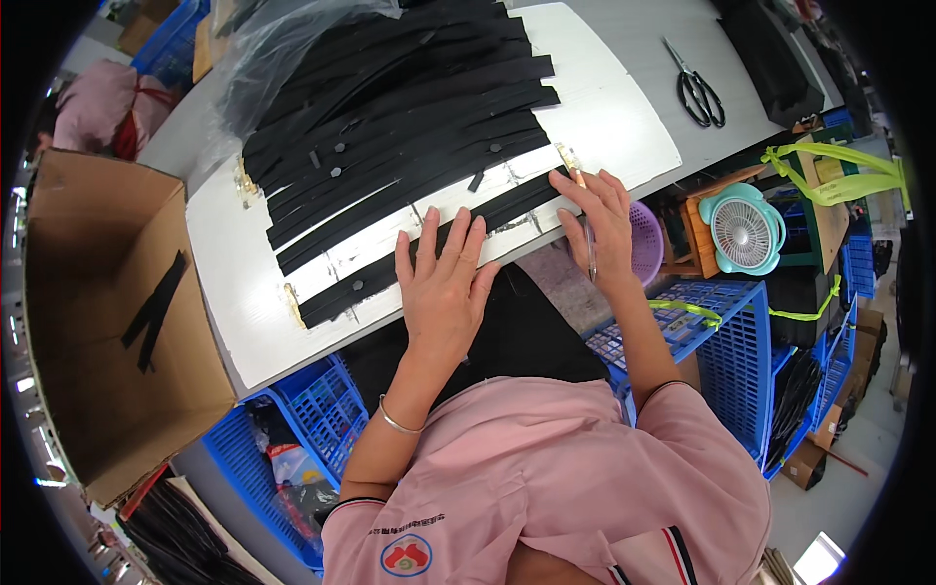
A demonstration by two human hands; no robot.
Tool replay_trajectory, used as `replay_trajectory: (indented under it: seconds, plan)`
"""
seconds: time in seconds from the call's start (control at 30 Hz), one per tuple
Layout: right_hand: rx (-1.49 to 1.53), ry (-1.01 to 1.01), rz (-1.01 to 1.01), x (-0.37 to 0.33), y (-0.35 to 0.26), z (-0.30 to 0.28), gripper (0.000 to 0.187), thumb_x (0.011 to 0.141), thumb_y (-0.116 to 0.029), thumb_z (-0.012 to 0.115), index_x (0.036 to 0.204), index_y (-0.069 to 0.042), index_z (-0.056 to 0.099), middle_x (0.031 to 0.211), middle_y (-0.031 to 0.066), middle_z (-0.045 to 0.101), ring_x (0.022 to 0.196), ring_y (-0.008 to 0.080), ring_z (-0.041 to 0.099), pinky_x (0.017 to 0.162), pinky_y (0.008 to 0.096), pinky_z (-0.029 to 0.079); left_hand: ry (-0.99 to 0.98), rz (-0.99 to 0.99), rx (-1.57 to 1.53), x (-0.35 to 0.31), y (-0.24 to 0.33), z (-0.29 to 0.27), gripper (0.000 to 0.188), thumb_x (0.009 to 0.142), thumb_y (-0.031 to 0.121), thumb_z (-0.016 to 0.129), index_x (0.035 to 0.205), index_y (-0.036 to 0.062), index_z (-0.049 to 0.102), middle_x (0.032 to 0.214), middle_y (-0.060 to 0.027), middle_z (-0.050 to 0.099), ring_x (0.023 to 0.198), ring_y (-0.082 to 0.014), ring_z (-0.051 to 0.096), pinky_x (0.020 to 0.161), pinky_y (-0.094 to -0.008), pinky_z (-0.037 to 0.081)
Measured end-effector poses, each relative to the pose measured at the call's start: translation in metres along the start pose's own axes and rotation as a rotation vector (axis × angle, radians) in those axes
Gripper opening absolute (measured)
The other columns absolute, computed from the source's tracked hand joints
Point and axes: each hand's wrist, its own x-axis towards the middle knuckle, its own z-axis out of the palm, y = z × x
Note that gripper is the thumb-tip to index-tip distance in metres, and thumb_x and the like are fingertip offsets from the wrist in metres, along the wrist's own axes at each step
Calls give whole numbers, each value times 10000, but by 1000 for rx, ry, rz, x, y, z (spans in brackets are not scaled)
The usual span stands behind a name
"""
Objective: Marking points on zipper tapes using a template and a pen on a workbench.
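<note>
A black fabric strip (517, 202) lies along the near edge of a white board (634, 122), over dark marks drawn there. My left hand (444, 283) rests flat on the strip's middle, fingers spread. At the strip's right end, the fingertips of my right hand (603, 234) touch it while its fingers hold a slim pen (590, 249). Beyond, many black strips (409, 122) lie side by side across the board. Small dark pieces (338, 172) sit on some of them, and one lies on the near strip left of my left hand.
Black-handled scissors (700, 97) lie on the table at upper right. A clear plastic bag (263, 78) covers the strips' far left. An open cardboard box (107, 322) with black strips inside stands left. Blue crates (736, 361), a purple basket (645, 244) and a turquoise fan (743, 229) are to the right.
</note>
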Motion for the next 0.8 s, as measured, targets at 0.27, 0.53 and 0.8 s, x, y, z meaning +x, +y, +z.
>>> replay_trajectory:
  seconds: [0.27, 0.53, 0.8]
  plan:
    - [-13, -48, 21, 13, -1, -10, 414, 897, -8, 723, 1301, -97, 701, 1185, 93, 742, 1168, 259, 656, 1136, 496, 401, -49, -23, 20, 3, 2, 2, 550, 971, 286, 728, 1488, 148, 602, 1558, -47, 565, 1508, -324, 424, 1251, -550, 219]
    - [594, 190, 492, 49, -4, -11, 266, 1029, -167, 636, 1225, -20, 742, 1086, 72, 744, 868, 130, 624, 845, 256, 495, -30, -28, 67, 2, 4, 4, 538, 970, 291, 731, 1478, 156, 615, 1546, -43, 577, 1501, -318, 436, 1246, -542, 232]
    - [873, 148, 565, 56, -13, -7, 178, 1025, -112, 645, 1130, 6, 728, 909, 8, 697, 811, 38, 564, 687, 205, 436, -26, -26, 67, 2, 4, 3, 527, 977, 293, 724, 1474, 155, 619, 1540, -46, 584, 1501, -317, 437, 1244, -539, 236]
